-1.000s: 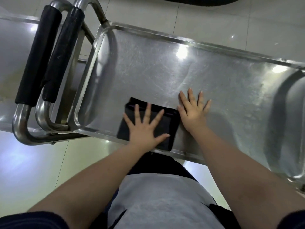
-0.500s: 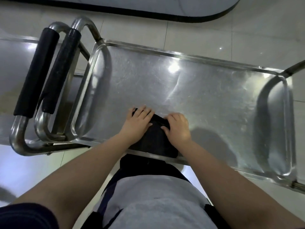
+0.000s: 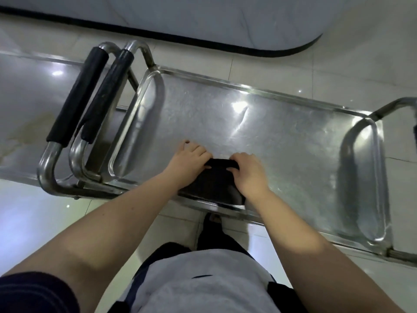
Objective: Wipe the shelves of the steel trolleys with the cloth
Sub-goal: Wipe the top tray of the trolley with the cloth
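On the near edge of the top shelf [image 3: 259,123] of the steel trolley lies the dark cloth [image 3: 214,184], bunched between both hands, its near end reaching the shelf's raised rim. The left hand [image 3: 187,163] grips the cloth's left far corner with curled fingers, and the palm hides how much fabric it holds. The right hand [image 3: 250,175] is curled over the cloth's right far edge, with the thumb pressed on top. Its fingertips are tucked out of sight, so the cloth's folds under them cannot be made out.

Left of the shelf stand two tube handles with black grips [image 3: 106,96], close together and nearly parallel. The outer one belongs to a second trolley [image 3: 27,91], whose shelf is cut off by the frame's left edge. At the shelf's right end another handle [image 3: 392,107] is cut off by the frame. The lower shelves are hidden beneath the top one.

Beyond the shelf, a pale object with a dark border [image 3: 203,19] runs out of the frame, too partial to identify. Below the shelf's near rim a foot [image 3: 214,219] shows on the tiled floor [image 3: 338,71], above the person's grey top [image 3: 203,279].
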Action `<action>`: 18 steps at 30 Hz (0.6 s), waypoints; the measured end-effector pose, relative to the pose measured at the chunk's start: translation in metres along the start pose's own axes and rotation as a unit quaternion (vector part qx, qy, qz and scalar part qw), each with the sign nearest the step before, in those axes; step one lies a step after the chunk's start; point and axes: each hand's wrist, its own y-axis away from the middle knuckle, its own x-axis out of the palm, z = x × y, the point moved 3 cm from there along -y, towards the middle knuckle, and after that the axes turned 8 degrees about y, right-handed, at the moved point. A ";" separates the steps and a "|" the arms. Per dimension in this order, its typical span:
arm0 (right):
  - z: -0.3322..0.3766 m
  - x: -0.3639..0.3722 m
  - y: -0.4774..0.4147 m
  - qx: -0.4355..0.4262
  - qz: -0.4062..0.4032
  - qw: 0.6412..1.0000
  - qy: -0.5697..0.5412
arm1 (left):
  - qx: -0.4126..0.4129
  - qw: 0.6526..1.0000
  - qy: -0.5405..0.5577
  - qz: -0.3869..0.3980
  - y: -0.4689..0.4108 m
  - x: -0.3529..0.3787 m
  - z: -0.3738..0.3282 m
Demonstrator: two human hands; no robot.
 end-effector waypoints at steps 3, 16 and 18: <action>0.003 -0.020 0.032 0.011 -0.074 0.997 -0.021 | 0.022 0.996 -0.007 -0.086 0.010 -0.021 -0.011; 0.049 -0.054 0.185 0.059 -0.206 0.972 0.092 | 0.048 0.982 0.067 -0.170 0.111 -0.091 -0.092; 0.046 -0.046 0.210 0.070 -0.189 0.973 0.109 | 0.042 0.985 0.082 -0.146 0.130 -0.086 -0.106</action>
